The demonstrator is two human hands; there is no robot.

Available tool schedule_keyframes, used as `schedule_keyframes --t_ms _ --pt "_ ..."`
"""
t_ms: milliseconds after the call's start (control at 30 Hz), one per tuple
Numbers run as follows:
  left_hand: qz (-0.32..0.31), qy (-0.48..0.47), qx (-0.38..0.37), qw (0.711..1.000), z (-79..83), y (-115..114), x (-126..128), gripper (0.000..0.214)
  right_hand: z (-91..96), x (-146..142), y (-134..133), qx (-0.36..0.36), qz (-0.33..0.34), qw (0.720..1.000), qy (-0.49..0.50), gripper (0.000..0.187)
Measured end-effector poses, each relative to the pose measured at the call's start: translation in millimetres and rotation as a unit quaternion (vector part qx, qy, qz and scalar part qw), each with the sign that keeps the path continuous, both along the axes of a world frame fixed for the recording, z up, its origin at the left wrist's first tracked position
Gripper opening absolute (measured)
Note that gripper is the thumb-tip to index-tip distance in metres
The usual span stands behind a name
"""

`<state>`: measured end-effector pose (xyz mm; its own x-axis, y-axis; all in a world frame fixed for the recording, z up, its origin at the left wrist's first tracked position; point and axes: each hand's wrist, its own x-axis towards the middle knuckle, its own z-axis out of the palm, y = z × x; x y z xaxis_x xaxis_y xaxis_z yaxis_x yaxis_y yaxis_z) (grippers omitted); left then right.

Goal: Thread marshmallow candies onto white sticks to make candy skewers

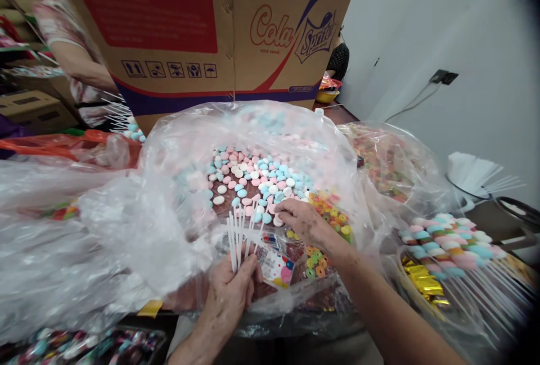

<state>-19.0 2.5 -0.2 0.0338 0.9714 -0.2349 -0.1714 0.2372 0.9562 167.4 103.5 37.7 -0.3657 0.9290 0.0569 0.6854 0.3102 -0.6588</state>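
Observation:
My left hand (236, 280) is closed round a fanned bunch of thin white sticks (238, 230), their upper ends pointing away from me. The fingers of my right hand (301, 220) are drawn together on a pale marshmallow (278, 220) at the near edge of a loose pile. Blue, pink and white button-shaped marshmallows (270, 179) make up that pile, inside a large opened clear plastic bag (169, 145). Under my right wrist lie ring-shaped gummies (316, 261), and more yellow and orange ones (333, 210) are beside it.
A tall cardboard box (177, 27) stands behind the bag. To the right are finished-looking marshmallow skewers (451, 241), gold wrappers (424, 283), a bundle of white sticks (476, 171) and a bag of gummies (392, 157). Crumpled plastic (84, 230) covers the left. Another person's arm (80, 64) shows behind.

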Motion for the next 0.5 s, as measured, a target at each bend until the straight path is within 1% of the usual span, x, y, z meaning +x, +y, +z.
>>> schedule_keyframes --t_ms 67,133,267,400,500 --pt "-0.011 0.008 -0.003 1.000 2.1 0.6 -0.1 0.028 -6.0 1.9 3.3 -0.002 0.019 1.000 -0.022 0.017" --pt "-0.009 0.014 -0.006 1.000 3.7 1.0 0.2 0.029 -9.1 4.2 5.8 -0.011 0.028 0.999 -0.035 0.017" --pt "-0.009 0.013 -0.005 1.000 4.8 1.0 0.9 0.030 -7.9 5.9 7.6 -0.054 0.022 0.997 -0.040 0.015" --pt "-0.007 0.026 -0.006 1.000 6.9 -0.5 1.3 0.031 -7.0 5.1 8.1 -0.012 0.024 0.999 -0.043 0.016" --pt "-0.004 0.026 -0.014 1.000 9.9 -1.0 1.7 0.031 -4.3 4.4 7.9 -0.002 0.026 0.999 -0.037 0.015"
